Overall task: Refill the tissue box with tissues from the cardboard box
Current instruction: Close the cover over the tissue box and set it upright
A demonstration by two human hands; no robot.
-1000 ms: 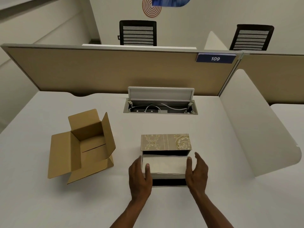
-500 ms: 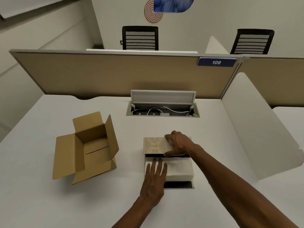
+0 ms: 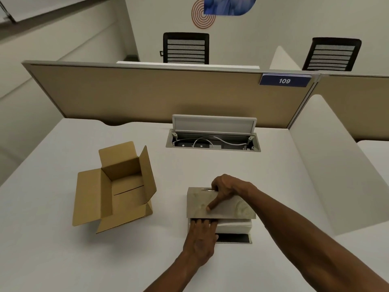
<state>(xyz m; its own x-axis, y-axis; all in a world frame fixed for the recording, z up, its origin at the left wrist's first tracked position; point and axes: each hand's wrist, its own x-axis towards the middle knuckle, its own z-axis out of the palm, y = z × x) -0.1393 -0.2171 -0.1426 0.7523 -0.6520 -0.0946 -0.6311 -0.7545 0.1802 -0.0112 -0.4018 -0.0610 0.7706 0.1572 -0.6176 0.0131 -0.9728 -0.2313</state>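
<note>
The tissue box [image 3: 231, 239] sits on the white desk in front of me, dark inside, with a white stack of tissues [image 3: 235, 226] in it. Its gold patterned lid [image 3: 227, 209] is tilted partway down over the stack. My right hand [image 3: 226, 186] grips the lid's far edge, thumb on top. My left hand [image 3: 202, 234] lies flat on the left end of the tissues, fingertips under the lid's edge. The brown cardboard box [image 3: 117, 186] stands to the left with its flaps open and nothing visible inside.
An open cable hatch [image 3: 212, 142] with wires is set into the desk behind the tissue box. A tan partition [image 3: 147, 95] closes the back and a white divider [image 3: 336, 165] the right side. Two black chairs stand beyond.
My right hand has swung the lid from lying open behind the box to partway down over the tissues. My left hand stays pressed on the stack.
</note>
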